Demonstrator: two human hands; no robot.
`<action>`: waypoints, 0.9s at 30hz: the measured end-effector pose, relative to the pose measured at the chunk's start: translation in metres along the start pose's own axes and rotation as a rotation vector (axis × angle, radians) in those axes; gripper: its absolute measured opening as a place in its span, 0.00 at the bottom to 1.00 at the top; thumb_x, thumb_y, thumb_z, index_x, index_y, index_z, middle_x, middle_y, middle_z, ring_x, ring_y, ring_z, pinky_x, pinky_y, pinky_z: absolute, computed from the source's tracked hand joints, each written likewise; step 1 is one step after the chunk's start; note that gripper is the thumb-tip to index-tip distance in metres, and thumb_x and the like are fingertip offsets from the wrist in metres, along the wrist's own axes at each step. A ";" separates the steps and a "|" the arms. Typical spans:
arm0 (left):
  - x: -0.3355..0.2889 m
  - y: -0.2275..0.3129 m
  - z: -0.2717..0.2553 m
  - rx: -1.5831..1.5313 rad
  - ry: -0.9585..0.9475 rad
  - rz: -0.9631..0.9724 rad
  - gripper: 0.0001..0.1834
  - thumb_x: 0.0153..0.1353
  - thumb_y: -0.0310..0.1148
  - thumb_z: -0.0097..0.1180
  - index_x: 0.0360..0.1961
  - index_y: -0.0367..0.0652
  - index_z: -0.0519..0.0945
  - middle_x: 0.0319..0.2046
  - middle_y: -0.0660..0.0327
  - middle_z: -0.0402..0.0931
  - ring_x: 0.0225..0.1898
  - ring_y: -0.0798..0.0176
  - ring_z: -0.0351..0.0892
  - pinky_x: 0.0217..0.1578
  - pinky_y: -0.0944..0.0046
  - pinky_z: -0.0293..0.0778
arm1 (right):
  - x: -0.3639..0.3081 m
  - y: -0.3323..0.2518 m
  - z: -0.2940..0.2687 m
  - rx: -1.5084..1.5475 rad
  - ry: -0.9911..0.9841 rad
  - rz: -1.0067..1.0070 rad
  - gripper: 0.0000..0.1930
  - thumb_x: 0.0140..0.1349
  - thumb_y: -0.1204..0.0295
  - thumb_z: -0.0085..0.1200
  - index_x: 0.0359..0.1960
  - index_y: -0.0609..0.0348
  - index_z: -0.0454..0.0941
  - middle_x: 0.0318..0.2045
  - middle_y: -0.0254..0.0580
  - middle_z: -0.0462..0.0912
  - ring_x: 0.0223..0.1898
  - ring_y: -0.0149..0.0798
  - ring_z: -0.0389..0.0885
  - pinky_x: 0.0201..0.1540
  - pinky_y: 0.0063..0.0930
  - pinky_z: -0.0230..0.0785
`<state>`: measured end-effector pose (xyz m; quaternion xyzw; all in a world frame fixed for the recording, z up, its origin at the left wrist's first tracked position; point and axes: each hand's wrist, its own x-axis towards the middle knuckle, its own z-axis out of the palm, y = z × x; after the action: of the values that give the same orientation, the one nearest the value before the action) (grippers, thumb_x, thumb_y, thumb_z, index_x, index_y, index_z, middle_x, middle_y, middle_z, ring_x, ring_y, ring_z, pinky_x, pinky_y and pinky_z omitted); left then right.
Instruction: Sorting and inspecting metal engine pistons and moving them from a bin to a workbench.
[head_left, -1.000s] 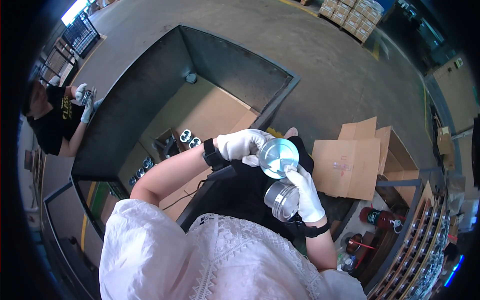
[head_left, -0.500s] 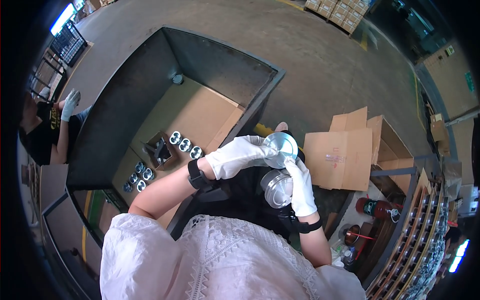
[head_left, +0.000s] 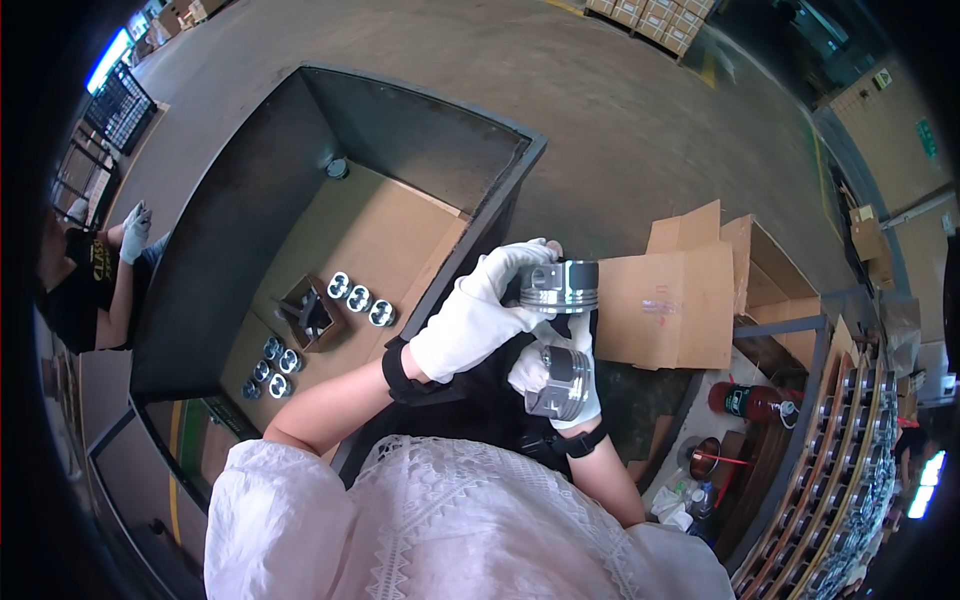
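- Dark grey metal forms the bin, its bottom lined with brown cardboard; bare grey floor spreads beyond it.
- In the bin, 3 pistons stand in a row beside a small cardboard box, 5 more pistons cluster nearer the person, and 1 round metal part sits in the far corner.
- Just right of the bin, the white-gloved left hand grips the upper piston by its side.
- Below that, also right of the bin, the white-gloved right hand grasps the lower piston.
- Farther right of the bin: a flapped carton, a bottle of red liquid and a rack with rows of round metal parts. Beyond the bin, stacked cartons.
- Left of the bin, a co-worker wears a black shirt with yellow lettering.
- Writing: red print and tape on the flapped carton; a dark label on the bottle, too small to read.
- Hard to make out: the co-worker's gloved hands are small, so their grip cannot be told; whether the right fingertips touch the upper piston is unclear; the stacked cartons are cut off by the upper edge.
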<state>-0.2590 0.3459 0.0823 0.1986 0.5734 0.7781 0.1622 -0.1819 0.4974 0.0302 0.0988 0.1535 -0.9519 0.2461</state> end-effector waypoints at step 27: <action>-0.005 -0.027 -0.005 0.637 0.110 0.308 0.27 0.45 0.21 0.72 0.45 0.40 0.71 0.48 0.54 0.73 0.49 0.55 0.79 0.50 0.61 0.76 | 0.013 0.003 -0.002 0.108 -0.139 -0.005 0.40 0.63 0.30 0.33 0.49 0.59 0.73 0.13 0.35 0.71 0.13 0.30 0.70 0.19 0.21 0.62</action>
<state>-0.2571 0.3470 0.0544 0.2812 0.7584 0.5851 -0.0579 -0.1915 0.4900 0.0245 0.0453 0.0847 -0.9639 0.2482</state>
